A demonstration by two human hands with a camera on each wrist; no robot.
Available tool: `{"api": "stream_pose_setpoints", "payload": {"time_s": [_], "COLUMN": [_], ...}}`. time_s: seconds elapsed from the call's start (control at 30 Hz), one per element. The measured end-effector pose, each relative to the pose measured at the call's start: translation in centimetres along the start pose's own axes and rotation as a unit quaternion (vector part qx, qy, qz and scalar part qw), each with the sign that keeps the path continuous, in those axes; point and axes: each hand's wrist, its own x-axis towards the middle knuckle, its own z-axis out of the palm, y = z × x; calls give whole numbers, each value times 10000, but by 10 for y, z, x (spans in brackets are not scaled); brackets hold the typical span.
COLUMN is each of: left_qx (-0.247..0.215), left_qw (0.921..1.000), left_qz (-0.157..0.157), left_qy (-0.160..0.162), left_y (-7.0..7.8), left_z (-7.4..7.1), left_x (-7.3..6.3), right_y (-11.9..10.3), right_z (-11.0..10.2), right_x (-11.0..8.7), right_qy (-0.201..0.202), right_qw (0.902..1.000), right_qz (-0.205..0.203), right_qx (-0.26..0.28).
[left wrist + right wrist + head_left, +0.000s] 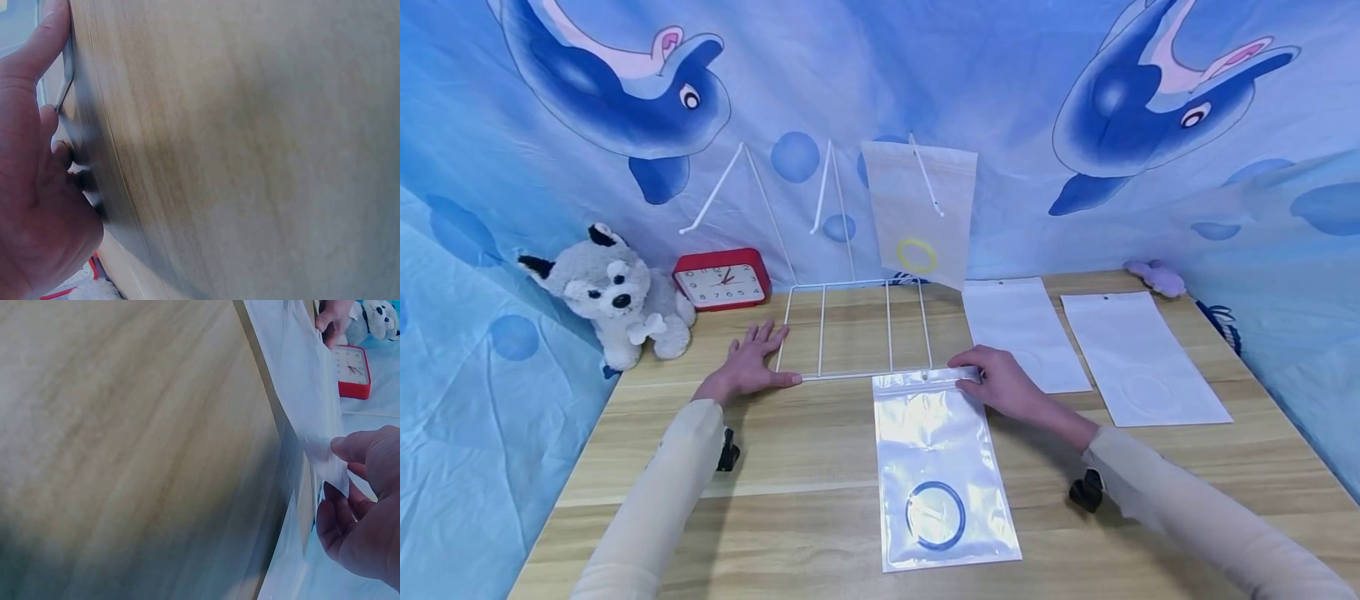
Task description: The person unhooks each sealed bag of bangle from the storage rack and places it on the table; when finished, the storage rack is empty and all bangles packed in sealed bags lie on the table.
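Observation:
My left hand [751,363] rests at the front left corner of a white wire rack [850,377], its fingers spread and the thumb along the front bar. In the left wrist view the thumb [47,37] lies by the wire. With thumb and fingers my right hand [1000,382] pinches the top right corner of a shiny zip bag [936,433]. A dark blue ring [961,518] shows through the bag's lower part. From the rack's right hook [927,177] hangs a whitish bag [921,196] with a yellow ring [916,256]; the other two hooks hold nothing.
Two white zip bags [1026,333] [1138,358] lie on the wooden table [775,517] at the right, each with a faint ring shape. At the back left are a plush husky [617,296] and a red clock [722,279]. A purple plush [1156,277] sits back right.

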Motion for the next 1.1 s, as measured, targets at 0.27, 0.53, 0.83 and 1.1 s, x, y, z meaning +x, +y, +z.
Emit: {"api": "stream_pose_setpoints", "payload": {"time_s": [0.27, 0.53, 0.83, 1.1], "left_qx": [46, 14, 39, -23], "left_qw": [10000, 10000, 10000, 10000], "left_qz": [-6, -6, 11, -10], "left_qy": [-22, -42, -23, -48], "left_y": [-3, -2, -2, -2], "left_z": [1, 1, 3, 1], "left_x": [0, -1, -1, -1], "right_y": [-2, -1, -2, -3], "right_z": [2, 6, 8, 9], "right_x": [5, 6, 8, 10], "right_qy": [-313, -470, -538, -472], "right_qw": [9977, 9911, 9867, 9817], "right_qz": [85, 68, 207, 135], "right_qx": [-596, -1243, -1519, -1840]}}
